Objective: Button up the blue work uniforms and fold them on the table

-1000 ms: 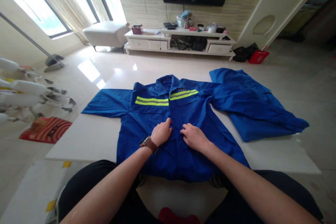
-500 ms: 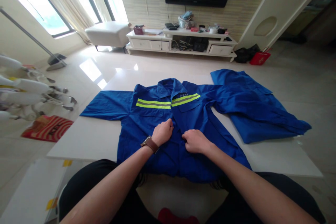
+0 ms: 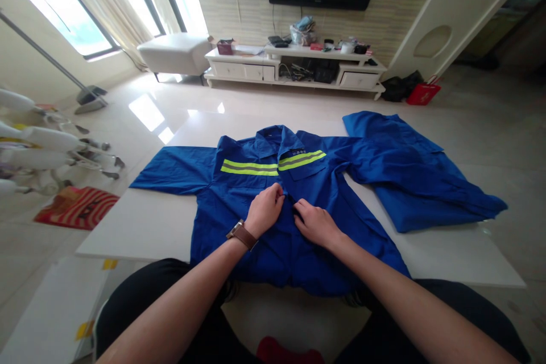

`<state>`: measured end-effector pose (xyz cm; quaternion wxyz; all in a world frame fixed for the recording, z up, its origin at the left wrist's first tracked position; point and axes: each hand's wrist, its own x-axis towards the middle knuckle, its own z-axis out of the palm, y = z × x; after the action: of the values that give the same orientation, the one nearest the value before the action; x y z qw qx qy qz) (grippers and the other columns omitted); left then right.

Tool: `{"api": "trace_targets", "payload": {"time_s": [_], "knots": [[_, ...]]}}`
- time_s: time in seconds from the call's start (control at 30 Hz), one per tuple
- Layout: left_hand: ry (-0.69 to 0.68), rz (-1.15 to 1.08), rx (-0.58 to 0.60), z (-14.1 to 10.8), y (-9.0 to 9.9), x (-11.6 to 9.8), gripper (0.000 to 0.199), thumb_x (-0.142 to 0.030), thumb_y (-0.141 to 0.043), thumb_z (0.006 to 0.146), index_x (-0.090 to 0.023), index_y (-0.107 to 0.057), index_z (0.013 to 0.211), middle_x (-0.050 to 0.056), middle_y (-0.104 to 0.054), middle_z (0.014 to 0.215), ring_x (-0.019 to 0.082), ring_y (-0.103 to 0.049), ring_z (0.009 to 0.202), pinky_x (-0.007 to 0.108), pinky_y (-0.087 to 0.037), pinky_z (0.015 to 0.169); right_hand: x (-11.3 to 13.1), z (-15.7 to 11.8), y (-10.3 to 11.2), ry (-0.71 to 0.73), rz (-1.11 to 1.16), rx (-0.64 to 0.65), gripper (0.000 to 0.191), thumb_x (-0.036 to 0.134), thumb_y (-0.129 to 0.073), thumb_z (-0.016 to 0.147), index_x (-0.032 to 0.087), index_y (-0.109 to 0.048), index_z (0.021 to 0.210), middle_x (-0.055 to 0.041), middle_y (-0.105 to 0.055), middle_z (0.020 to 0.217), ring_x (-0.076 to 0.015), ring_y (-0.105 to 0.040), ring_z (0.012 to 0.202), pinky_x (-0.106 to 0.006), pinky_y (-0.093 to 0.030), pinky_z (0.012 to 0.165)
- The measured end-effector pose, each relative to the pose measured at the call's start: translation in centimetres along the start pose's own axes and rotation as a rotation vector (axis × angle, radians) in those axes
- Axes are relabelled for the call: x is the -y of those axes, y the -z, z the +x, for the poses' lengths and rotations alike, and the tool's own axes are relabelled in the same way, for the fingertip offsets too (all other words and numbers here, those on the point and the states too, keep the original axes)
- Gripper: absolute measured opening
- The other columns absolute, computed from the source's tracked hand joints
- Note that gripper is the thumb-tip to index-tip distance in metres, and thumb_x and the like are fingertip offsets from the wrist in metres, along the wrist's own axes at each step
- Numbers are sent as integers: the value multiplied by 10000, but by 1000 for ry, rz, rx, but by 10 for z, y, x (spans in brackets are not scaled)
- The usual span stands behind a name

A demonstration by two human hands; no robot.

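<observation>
A blue work jacket [image 3: 247, 239] with yellow-green reflective chest bands lies front up on a white table [image 3: 140, 222], its collar away from me. My left hand [image 3: 265, 209], a brown-strapped watch [image 3: 242, 234] on its wrist, pinches the jacket's front edge just below the chest band. Slightly lower and to the right, my right hand [image 3: 315, 223] has its fingers bent over the other front edge, closed on the cloth. Their fingertips are a short gap apart. One jacket sleeve reaches left; the other lies across a folded blue garment [image 3: 396, 205] at the right.
Past the table stand a white TV cabinet [image 3: 247, 71] and a pale ottoman [image 3: 174, 54]. A red patterned bag [image 3: 77, 207] lies on the floor at left, near white rolls [image 3: 46, 139]. My knees are at the table's near edge.
My left hand has shifted slightly up along the jacket's front edge. My right hand has moved a little up and left, its fingers less tightly curled.
</observation>
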<state>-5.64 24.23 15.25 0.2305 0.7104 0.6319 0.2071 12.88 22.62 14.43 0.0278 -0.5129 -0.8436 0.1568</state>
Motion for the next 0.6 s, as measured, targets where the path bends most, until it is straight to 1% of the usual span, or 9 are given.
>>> {"api": "trace_targets", "payload": {"time_s": [0.1, 0.17, 0.2, 0.27, 0.33, 0.37, 0.43, 0.5, 0.6], "knots": [[-9, -33, 10, 0, -2, 1, 63, -225, -521, 956, -232, -583, 969, 31, -721, 938, 183, -686, 847, 261, -450, 711, -4, 5, -2, 27, 157, -150, 218, 240, -458, 989, 203, -634, 1112, -72, -675, 1105, -209, -640, 1052, -299, -477, 907], [-8, -49, 36, -2, -5, 2, 58, -221, -535, 948, -226, -593, 949, 34, -726, 943, 180, -691, 846, 259, -458, 724, -7, 8, -2, 48, 300, -283, 201, 216, -469, 969, 197, -657, 1037, -74, -688, 1048, -211, -620, 1075, -318, -466, 967], [-4, -52, 49, -3, -6, 2, 58, -224, -541, 946, -225, -598, 942, 36, -729, 947, 178, -694, 840, 257, -460, 723, -8, 10, -2, 50, 378, -336, 198, 206, -472, 954, 199, -665, 998, -71, -692, 1025, -210, -623, 1054, -327, -469, 967], [7, -47, 66, -5, -8, 3, 61, -235, -547, 946, -229, -608, 943, 35, -734, 951, 174, -697, 816, 254, -459, 708, -10, 13, -4, 8, 542, -402, 183, 201, -486, 911, 206, -666, 944, -57, -697, 964, -204, -642, 955, -332, -497, 904], [13, -44, 67, -6, -10, 4, 62, -243, -552, 945, -238, -613, 952, 29, -739, 951, 171, -699, 791, 253, -457, 691, -12, 16, -7, -82, 712, -434, 165, 220, -526, 849, 209, -640, 967, -37, -689, 892, -193, -644, 834, -320, -519, 796], [14, -51, 68, -6, -11, 4, 59, -242, -554, 943, -241, -613, 951, 24, -741, 945, 169, -700, 778, 253, -458, 684, -14, 18, -9, -127, 800, -440, 206, 236, -551, 816, 209, -615, 1009, -25, -682, 859, -187, -639, 782, -311, -521, 746], [13, -93, 76, -6, -13, 5, 52, -232, -559, 935, -242, -611, 938, 14, -743, 917, 162, -699, 743, 250, -461, 674, -17, 22, -13, -190, 960, -437, 354, 264, -601, 750, 205, -553, 1096, -4, -672, 816, -177, -634, 717, -300, -521, 690], [24, -162, 83, -5, -14, 6, 52, -221, -555, 932, -235, -605, 926, 4, -741, 876, 148, -691, 687, 245, -466, 660, -20, 25, -16, -218, 1054, -411, 414, 275, -633, 694, 197, -543, 1091, -1, -680, 799, -175, -646, 709, -305, -532, 699], [44, -275, 68, -2, -14, 5, 55, -218, -546, 930, -223, -597, 910, -8, -723, 823, 129, -680, 624, 236, -472, 631, -20, 26, -17, -219, 1069, -355, 331, 289, -642, 658, 183, -617, 970, -30, -710, 807, -190, -670, 755, -324, -548, 741]]}}
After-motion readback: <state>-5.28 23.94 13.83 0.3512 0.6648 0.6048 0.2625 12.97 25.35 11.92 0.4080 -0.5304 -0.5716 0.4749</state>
